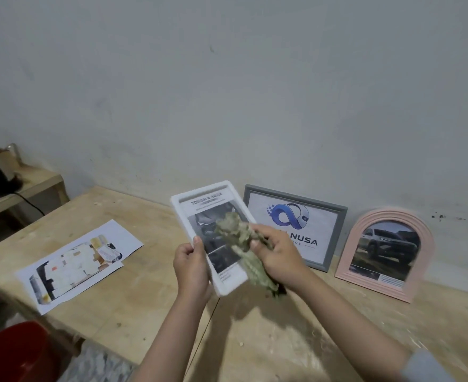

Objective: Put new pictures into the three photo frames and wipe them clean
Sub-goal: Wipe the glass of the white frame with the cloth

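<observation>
Over wooden table (122, 299): left hand (191, 267) grips white frame (180, 208) at 7 o'clock edge; right hand (275, 253) clutches rag (234, 226) on its glass.

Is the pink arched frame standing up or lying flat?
Standing: the pink arched frame rests upright on the table, tilted back toward the wall.

We read "TOUGH &" and a blurred second word at the top of the print inside the white frame (222, 285), at twelve o'clock of its car photos; the smaller lines beneath stay illegible. At three o'clock from it, the grey frame (335, 235) shows a blue loop logo over the word "NUSA", its start covered. Fine print on the pink arched frame (420, 235) is too small to read.
</observation>
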